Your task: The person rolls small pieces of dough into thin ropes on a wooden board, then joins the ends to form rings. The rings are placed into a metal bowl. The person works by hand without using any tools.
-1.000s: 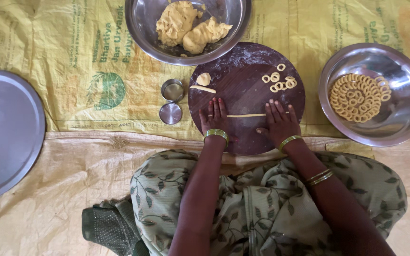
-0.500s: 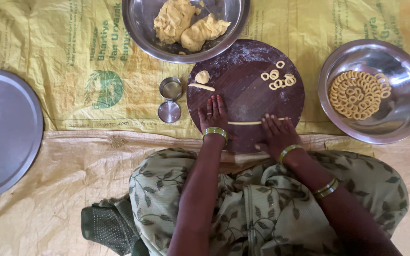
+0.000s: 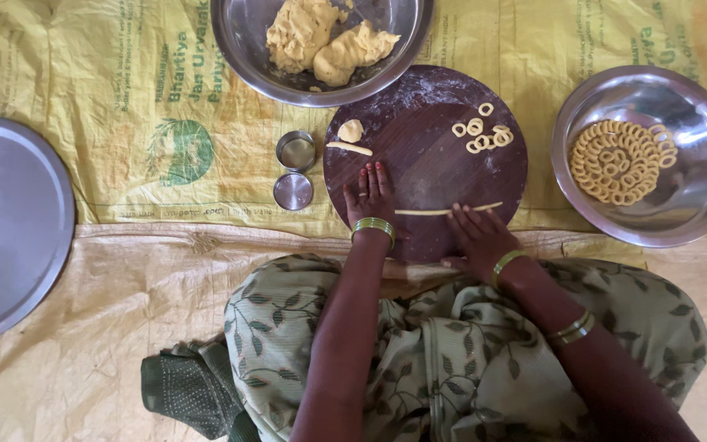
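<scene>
1. Your left hand (image 3: 372, 194) lies flat with fingers spread on the round dark wooden board (image 3: 427, 176), clamped on nothing.
2. Your right hand (image 3: 478, 236) rests open-palmed at the board's near edge, its fingertips touching the thin yellow dough rope (image 3: 448, 211).
3. The rope lies across the board between your hands.
4. Small dough rings (image 3: 481, 136) sit on the far right of the board.
5. A steel bowl of yellow dough (image 3: 326, 41) stands beyond the board.

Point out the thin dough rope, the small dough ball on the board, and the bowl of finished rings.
dough rope (image 3: 448, 211), head view, middle of the strand.
dough ball (image 3: 350, 130), head view, its centre.
bowl of rings (image 3: 697, 200), head view, bare inner wall.
</scene>
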